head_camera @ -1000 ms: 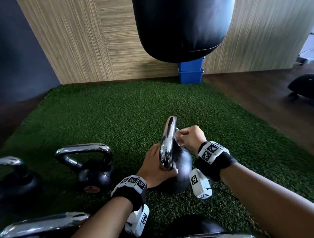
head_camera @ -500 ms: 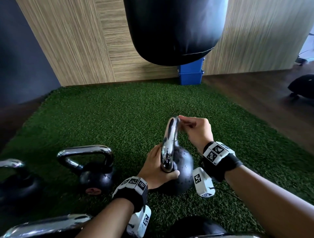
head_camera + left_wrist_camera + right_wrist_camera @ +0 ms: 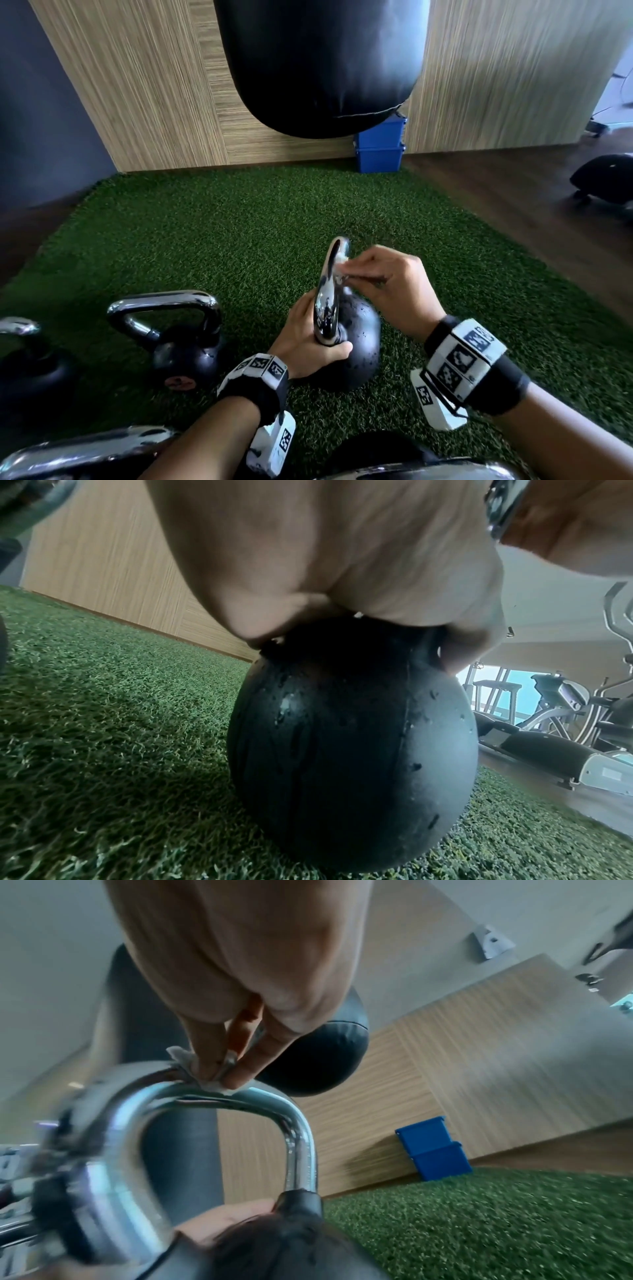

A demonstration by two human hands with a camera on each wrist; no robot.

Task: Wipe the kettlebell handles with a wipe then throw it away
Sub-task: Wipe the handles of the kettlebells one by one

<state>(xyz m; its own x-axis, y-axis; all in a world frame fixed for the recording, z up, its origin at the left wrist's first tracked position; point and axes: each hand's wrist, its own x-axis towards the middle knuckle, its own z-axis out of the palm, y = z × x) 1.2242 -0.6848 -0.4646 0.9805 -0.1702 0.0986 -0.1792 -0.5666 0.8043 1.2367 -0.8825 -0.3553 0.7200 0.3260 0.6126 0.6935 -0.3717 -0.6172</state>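
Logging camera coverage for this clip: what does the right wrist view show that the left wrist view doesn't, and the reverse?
Only the right wrist view shows the right hand pinching the white wipe against the top of the chrome handle, plus the punching bag and blue bins. Only the left wrist view shows the kettlebell's wet black body whole and exercise machines behind. Both show the left hand at the handle's base, the green turf and the wood-panel wall.

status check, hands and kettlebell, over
Left hand steadies kettlebell at handle base. Right hand pinches wipe on handle top. Nothing blocking.
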